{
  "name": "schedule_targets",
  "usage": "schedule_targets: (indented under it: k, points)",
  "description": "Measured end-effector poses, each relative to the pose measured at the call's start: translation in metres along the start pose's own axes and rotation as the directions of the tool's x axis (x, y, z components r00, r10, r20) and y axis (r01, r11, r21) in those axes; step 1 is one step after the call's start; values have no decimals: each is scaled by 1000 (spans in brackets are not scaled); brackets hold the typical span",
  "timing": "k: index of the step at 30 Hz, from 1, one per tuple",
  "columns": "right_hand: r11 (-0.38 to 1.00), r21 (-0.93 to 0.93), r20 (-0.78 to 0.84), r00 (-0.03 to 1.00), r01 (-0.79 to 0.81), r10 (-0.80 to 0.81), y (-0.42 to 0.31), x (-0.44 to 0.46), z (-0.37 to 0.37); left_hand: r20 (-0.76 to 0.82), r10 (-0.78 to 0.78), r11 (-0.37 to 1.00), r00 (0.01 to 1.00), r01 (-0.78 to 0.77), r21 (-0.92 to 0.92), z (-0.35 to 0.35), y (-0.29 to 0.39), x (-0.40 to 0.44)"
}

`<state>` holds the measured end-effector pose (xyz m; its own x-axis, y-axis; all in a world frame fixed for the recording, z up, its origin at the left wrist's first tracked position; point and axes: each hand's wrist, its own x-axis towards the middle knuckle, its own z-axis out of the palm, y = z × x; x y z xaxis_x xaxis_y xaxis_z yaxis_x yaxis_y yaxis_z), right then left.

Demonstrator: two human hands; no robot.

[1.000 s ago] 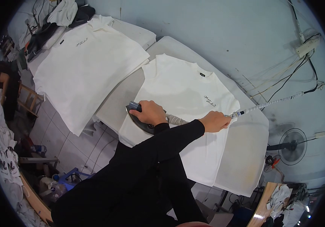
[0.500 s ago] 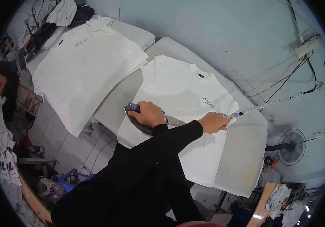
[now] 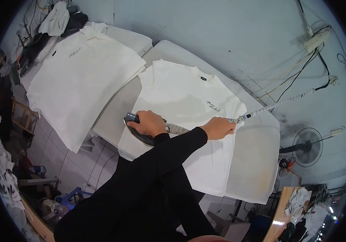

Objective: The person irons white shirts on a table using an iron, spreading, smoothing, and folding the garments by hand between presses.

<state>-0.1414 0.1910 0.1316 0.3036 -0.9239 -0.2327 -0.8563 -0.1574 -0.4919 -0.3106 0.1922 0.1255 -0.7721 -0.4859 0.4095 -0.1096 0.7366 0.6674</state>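
My right hand (image 3: 151, 123) grips the handle of a dark iron (image 3: 138, 135), which rests on the lower left part of a white T-shirt (image 3: 173, 84). The shirt lies spread out, with small script print on its chest and a faint greyish area across its middle. Crossing over my right arm, my left arm reaches to the right. My left hand (image 3: 219, 128) is closed around the iron's wrapped cord (image 3: 279, 105) near the shirt's sleeve; its fingertips are mostly hidden. Part of the cord passes beneath my left sleeve.
Under the shirt is a pale padded ironing table (image 3: 247, 169). A second white T-shirt (image 3: 82, 84) hangs over its left part. Cables and a power box (image 3: 317, 40) are on the wall. A fan (image 3: 308, 147) stands at right, a wooden stool (image 3: 23, 115) at left.
The view has shifted a little, so everything appears slightly further left. Both hands and the iron keep nearly the same place relative to the shirt.
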Motion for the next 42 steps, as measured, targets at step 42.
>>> schedule_targets:
  k: [42]
  points:
    - [1000, -16, -19, 1000, 9, -10, 1, 0, 3, 4, 12, 1000, 1000, -12, -19, -7, 7, -1]
